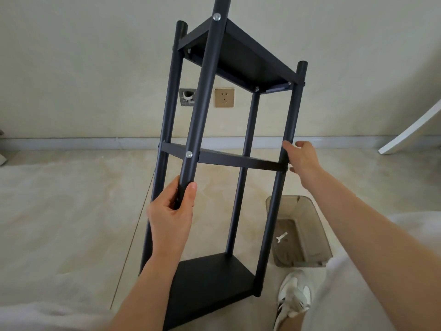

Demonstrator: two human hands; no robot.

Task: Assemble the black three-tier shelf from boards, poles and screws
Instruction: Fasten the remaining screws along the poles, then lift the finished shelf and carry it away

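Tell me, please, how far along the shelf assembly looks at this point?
Nearly finished: all three boards sit between four poles on the black shelf, with screws visible at the joints. The left hand grips the near pole and the right hand holds another. Left: checking tightness; one white part lies in the clear bin.

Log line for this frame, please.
stage: shelf assembled, tilted | left hand: grips near pole | right hand: holds right pole

Both hands point(170, 211) point(301, 158) on black shelf point(238, 161) poles.
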